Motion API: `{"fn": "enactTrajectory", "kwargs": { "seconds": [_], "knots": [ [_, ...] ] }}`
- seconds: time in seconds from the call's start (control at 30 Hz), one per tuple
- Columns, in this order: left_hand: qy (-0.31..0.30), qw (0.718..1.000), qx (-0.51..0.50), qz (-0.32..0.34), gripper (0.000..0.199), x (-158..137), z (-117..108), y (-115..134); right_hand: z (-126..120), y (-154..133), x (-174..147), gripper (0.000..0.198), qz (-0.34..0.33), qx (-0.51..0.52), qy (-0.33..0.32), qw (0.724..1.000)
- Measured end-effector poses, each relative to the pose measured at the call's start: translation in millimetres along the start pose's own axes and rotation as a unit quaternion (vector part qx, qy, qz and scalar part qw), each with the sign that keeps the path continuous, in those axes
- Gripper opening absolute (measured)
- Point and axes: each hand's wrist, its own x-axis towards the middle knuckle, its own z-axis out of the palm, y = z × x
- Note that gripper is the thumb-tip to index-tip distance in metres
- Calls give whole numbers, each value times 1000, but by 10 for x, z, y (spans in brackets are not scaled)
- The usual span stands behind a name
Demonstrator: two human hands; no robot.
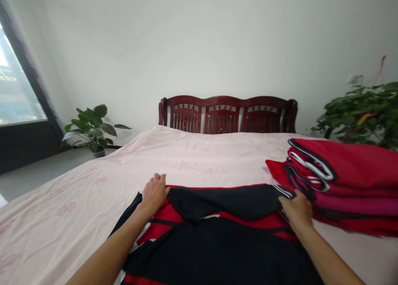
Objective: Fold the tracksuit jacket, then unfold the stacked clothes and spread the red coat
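A black and red jacket (224,247) lies spread on the pink bed sheet in front of me. Along its far edge runs a black sleeve (224,200), laid crosswise, with a white-striped cuff (283,191) at its right end. My left hand (155,191) is closed on the fabric at the sleeve's left end. At the striped cuff, my right hand (297,210) pinches the cloth between thumb and fingers. Red panels show between the sleeve and the black body. The near part of the jacket runs out of view at the bottom.
Close to my right hand stands a stack of folded red and magenta clothes (357,185). The pink sheet (192,152) stretches to a carved dark-wood seat back (228,115) by the wall. Potted plants stand at left (93,127) and right (363,110).
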Motion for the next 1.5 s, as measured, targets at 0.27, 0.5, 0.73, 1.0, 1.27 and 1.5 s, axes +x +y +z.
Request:
{"fn": "enactTrajectory", "kwargs": {
  "seconds": [0.27,0.5,0.73,1.0,1.27,1.5],
  "knots": [
    [-172,927,15,333,22,-714,57,513,211,79,-227,42,-320,-389,-98,859],
    [-223,916,42,330,23,-901,-184,255,153,234,-72,59,-276,-649,-150,693],
    [-55,975,18,213,37,-613,-183,539,381,5,-288,59,-392,-629,-51,669],
    [-40,985,153,72,66,-515,565,196,367,304,-281,65,-274,-679,-143,666],
    [-50,986,148,67,57,-874,286,377,-122,202,-375,60,-262,-656,-183,684],
    [20,985,101,138,54,-1585,485,431,-734,632,-795,56,-378,-617,-122,679]
  ]
}}
